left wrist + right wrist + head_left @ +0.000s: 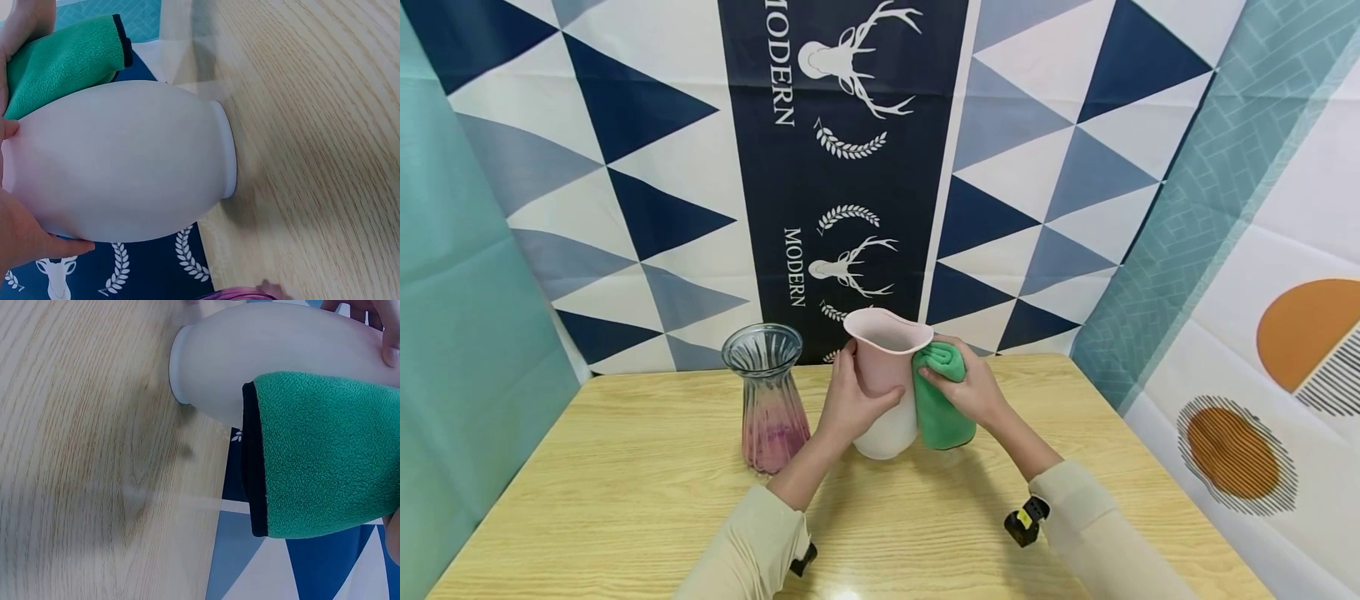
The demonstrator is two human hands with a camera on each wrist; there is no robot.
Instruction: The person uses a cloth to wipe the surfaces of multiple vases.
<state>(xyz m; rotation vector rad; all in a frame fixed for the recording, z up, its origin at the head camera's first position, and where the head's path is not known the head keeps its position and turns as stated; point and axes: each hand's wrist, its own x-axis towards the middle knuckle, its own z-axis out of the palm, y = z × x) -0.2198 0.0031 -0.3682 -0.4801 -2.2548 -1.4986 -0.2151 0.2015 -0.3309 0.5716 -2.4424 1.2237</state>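
Note:
A vase with a wavy rim, pink above and white below [883,392], stands upright at mid-table; whether its base touches the tabletop I cannot tell. My left hand [855,404] grips its left side, thumb across the front. On the other side my right hand [973,385] holds a folded green cloth [943,417] against the vase near the rim. The cloth's dark edging [253,462] shows in the right wrist view. In the left wrist view, the vase's pale body [125,162] fills the middle, with fingers at its upper part.
Left of the vase stands a ribbed glass vase [771,408], bluish at the rim and pink below, close to my left forearm. The wooden table [625,500] ends at a patterned cloth backdrop [842,183]. A black wrist device [1026,521] sits by the right sleeve.

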